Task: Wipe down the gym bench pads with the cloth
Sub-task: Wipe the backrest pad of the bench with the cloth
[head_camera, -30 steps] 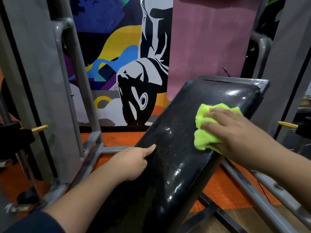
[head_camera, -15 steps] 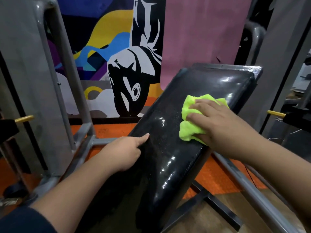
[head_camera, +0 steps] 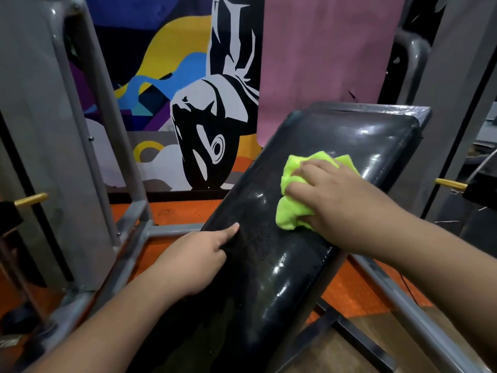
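Painted mural wall behind, orange floor below. Black inclined bench pad looks wet, probably spray. Right hand presses the bunched green cloth on the pad's upper half, fingers curled over it. Left hand grips the pad's left edge, thumb on top.

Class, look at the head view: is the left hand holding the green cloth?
No: the green cloth lies under the right hand on the bench pad, while the left hand grips the pad's edge.
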{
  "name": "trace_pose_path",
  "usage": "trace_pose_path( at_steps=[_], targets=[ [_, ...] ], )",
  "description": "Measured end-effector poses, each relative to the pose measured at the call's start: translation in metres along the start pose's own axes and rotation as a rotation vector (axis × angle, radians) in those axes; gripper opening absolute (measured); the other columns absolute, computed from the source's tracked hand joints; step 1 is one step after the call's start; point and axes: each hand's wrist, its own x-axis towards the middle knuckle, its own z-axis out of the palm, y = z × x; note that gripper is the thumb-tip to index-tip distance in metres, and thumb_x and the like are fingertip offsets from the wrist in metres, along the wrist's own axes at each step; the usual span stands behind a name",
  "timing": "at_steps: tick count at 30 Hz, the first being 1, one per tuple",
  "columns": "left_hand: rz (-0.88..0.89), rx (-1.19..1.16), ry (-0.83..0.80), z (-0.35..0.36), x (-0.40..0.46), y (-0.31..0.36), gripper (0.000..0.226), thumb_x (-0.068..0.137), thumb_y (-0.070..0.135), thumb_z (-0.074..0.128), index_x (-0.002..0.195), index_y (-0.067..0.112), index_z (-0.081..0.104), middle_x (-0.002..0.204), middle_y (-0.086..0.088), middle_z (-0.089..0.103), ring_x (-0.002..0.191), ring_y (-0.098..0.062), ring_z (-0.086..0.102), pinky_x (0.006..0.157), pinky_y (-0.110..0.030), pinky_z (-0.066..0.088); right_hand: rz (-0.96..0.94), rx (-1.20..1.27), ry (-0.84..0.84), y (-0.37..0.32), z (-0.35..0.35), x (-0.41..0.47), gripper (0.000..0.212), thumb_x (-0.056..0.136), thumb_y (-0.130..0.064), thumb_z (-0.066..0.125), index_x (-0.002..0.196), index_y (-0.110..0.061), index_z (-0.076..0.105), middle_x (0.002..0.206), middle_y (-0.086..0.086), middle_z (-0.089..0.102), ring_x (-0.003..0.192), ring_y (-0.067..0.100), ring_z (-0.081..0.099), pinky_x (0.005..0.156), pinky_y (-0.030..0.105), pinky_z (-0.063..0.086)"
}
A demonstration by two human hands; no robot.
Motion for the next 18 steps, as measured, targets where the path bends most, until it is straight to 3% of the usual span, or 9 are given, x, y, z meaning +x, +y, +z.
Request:
trace_pose_path(
  at_steps=[3, 5, 7, 10, 13, 18],
  targets=[
    [0.035, -0.003, -0.007, 0.002, -0.004, -0.001, 0.07, 0.097, 0.016, 0.04, 0.144, 0.066, 0.025, 0.131, 0.0, 0.065, 0.072, -0.016, 0.069, 0.063, -0.033, 0.057, -0.027, 0.059, -0.016, 0.008, -0.003, -0.006, 0.03, 0.083, -0.034, 0.061, 0.11, -0.022, 0.06, 0.111, 0.004, 0.057, 0.116, 0.033, 0.05, 0.09, 0.049, 0.043],
    [0.034, -0.004, 0.007, 0.003, -0.004, -0.002, 0.07, 0.096, 0.018, 0.04, 0.143, 0.066, 0.025, 0.14, 0.002, 0.059, 0.075, -0.012, 0.067, 0.062, -0.028, 0.055, 0.047, 0.009, 0.013, 0.007, -0.003, 0.002, 0.03, 0.08, -0.033, 0.068, 0.107, -0.023, 0.059, 0.107, 0.005, 0.058, 0.111, 0.034, 0.052, 0.087, 0.047, 0.044],
    [0.026, 0.021, 0.023, 0.0, -0.001, -0.003, 0.069, 0.096, 0.02, 0.041, 0.142, 0.068, 0.024, 0.139, 0.002, 0.06, 0.072, -0.011, 0.065, 0.059, -0.026, 0.053, 0.059, -0.034, 0.012, -0.004, 0.004, 0.013, 0.035, 0.074, -0.026, 0.076, 0.104, -0.023, 0.058, 0.104, 0.006, 0.058, 0.11, 0.035, 0.054, 0.09, 0.049, 0.042],
    [0.032, 0.037, 0.02, 0.001, -0.001, -0.005, 0.069, 0.097, 0.02, 0.041, 0.144, 0.067, 0.023, 0.135, 0.001, 0.062, 0.073, -0.011, 0.066, 0.064, -0.029, 0.055, -0.036, 0.005, -0.005, -0.005, 0.007, 0.01, 0.031, 0.079, -0.031, 0.068, 0.107, -0.025, 0.057, 0.109, 0.003, 0.058, 0.114, 0.032, 0.051, 0.093, 0.046, 0.038],
    [0.035, 0.033, 0.008, 0.007, -0.002, -0.003, 0.069, 0.098, 0.021, 0.041, 0.145, 0.066, 0.021, 0.137, 0.002, 0.06, 0.071, -0.01, 0.065, 0.057, -0.026, 0.053, 0.02, -0.003, 0.042, 0.002, 0.004, 0.012, 0.027, 0.079, -0.031, 0.07, 0.102, -0.024, 0.057, 0.104, 0.004, 0.058, 0.107, 0.033, 0.053, 0.085, 0.046, 0.043],
    [0.02, 0.026, 0.029, 0.002, -0.001, -0.005, 0.069, 0.098, 0.02, 0.041, 0.141, 0.07, 0.022, 0.13, 0.003, 0.063, 0.064, -0.009, 0.064, 0.047, -0.023, 0.045, -0.048, -0.016, 0.038, -0.005, 0.014, 0.018, 0.032, 0.075, -0.029, 0.075, 0.101, -0.025, 0.057, 0.102, 0.002, 0.058, 0.106, 0.03, 0.053, 0.084, 0.04, 0.033]
  ],
)
